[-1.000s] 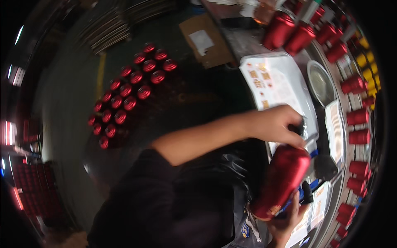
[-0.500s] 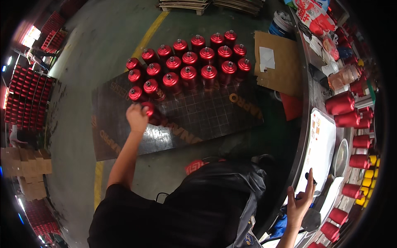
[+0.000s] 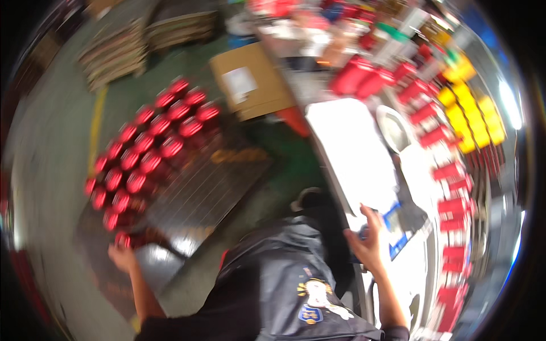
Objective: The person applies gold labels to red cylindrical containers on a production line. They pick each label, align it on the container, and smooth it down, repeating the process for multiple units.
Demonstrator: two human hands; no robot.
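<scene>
On a dark board [image 3: 193,196] low on the floor, several shiny red metal canisters [image 3: 145,142] stand upright in close rows. At the near left end of the group, my left hand [image 3: 121,257] is against one red canister [image 3: 123,239]; blur hides whether its fingers grip it. My right hand [image 3: 371,241] is over the near edge of the worktable at the right, thumb and forefinger spread apart. A small dark thing shows between them, too blurred to name, and I see no grip on it. Beside that hand is a blue-edged flat object [image 3: 396,233].
A white panel [image 3: 350,148] and a pale oval dish [image 3: 395,129] lie along the worktable. Beyond stand several red canisters [image 3: 438,136] and stacked yellow ones [image 3: 472,116]. A cardboard sheet [image 3: 253,79] leans at the table's far side. Flat stacks [image 3: 116,54] sit on the floor behind.
The whole view has swung to the right, bringing more of the worktable in. My left hand stays by the nearest red canister. My right hand remains at the table with thumb and forefinger apart.
</scene>
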